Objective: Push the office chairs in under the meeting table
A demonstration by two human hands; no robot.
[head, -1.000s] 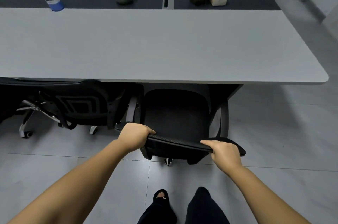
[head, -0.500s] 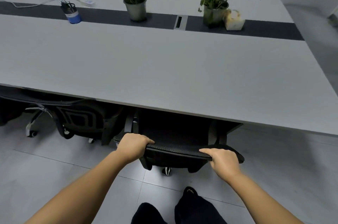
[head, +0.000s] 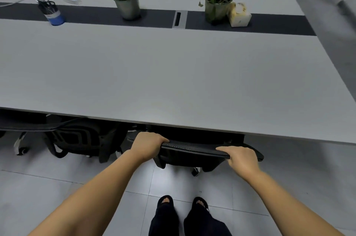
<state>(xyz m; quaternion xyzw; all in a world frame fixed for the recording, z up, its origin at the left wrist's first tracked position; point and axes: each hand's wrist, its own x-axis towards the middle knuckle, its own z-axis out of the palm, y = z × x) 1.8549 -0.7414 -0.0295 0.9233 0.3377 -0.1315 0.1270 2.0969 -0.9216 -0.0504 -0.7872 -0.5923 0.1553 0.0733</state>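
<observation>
Got both hands on the top edge of the black office chair point(head: 194, 151) backrest: my left hand point(head: 147, 144) is curled over it near the left corner, my right hand point(head: 239, 158) wrapped over it towards the right corner. The chair sits at the near edge of the worktop point(head: 173, 74), seat already tucked under, only the backrest and a caster poking out on my side.

Handling-wise I'd guess it rolls easy on this smooth tiled floor point(head: 48, 187), so it shouldn't feel heavy, but casters like to swivel and send it off crooked. Gripping wide at both corners seems like the right call for steering. The backrest rim looks like stiff plastic with mesh stretched over it, slightly curved, so it's grippy enough and won't flex much.

The worktop is a big matte grey slab with a dark strip down the middle. A second black chair point(head: 77, 139) is already pushed in just to the left, close enough that the armrests could bump.
</observation>
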